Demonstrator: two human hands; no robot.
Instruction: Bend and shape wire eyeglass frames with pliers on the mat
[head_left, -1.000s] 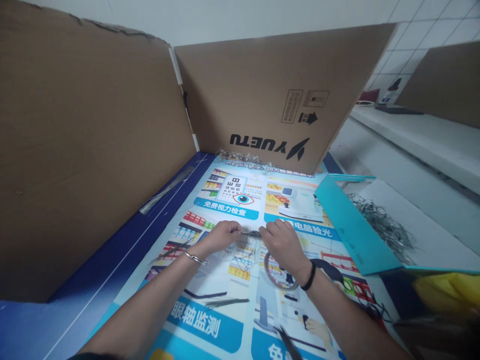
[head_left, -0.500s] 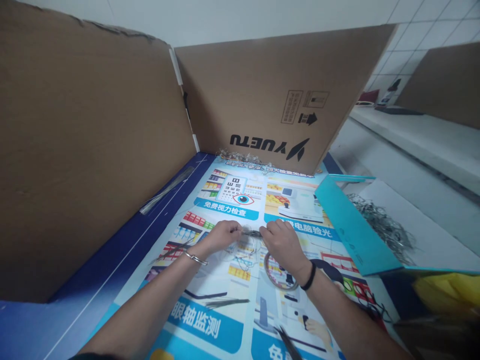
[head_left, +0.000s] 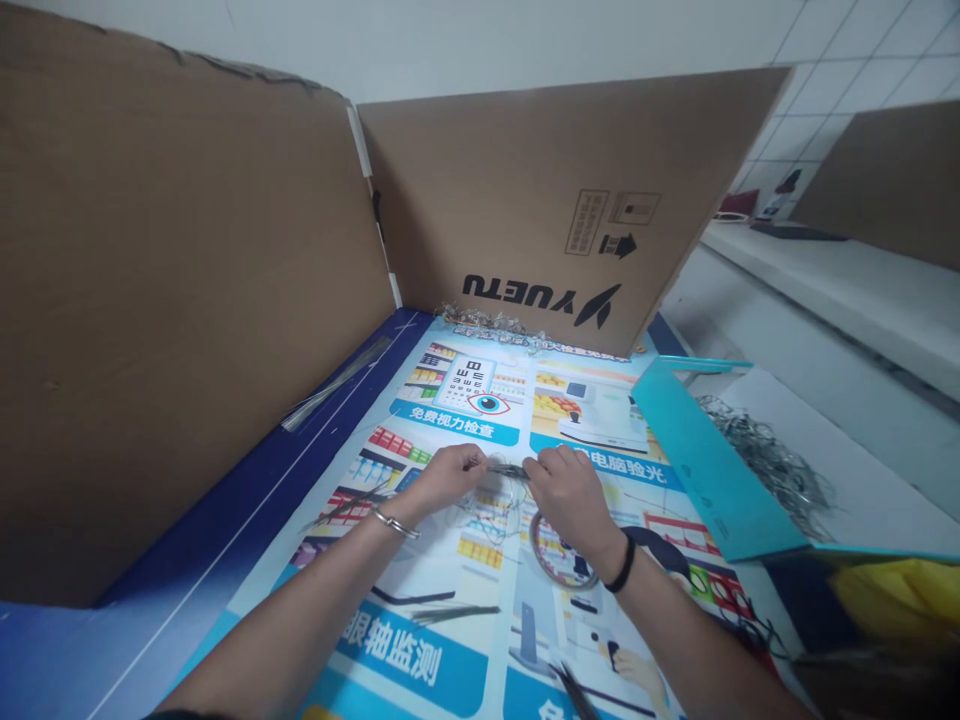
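Both hands meet over the middle of the printed poster. My left hand (head_left: 452,472), a silver bracelet at its wrist, is closed in a pinch on one end of a small bundle of thin wires (head_left: 507,470). The other end sits in my right hand (head_left: 568,495), whose fingers are curled round it; a black band circles that wrist. Fine loose strands hang below the bundle. Just under my right hand a ring-shaped coil (head_left: 541,560) lies on the poster, partly covered by the hand. Further down lies a sheaf of thin dark strands (head_left: 455,612).
Cardboard panels (head_left: 555,190) stand at the left and back. On the right, a turquoise-edged box (head_left: 720,470) holds a heap of tangled wires (head_left: 761,455). Clear scraps (head_left: 487,320) line the back panel. Dark pointed strands (head_left: 574,692) lie at the front, a yellow bag (head_left: 892,600) at right.
Both hands keep their grip on the wire bundle and have barely shifted. The whole view has dropped slightly in the frame.
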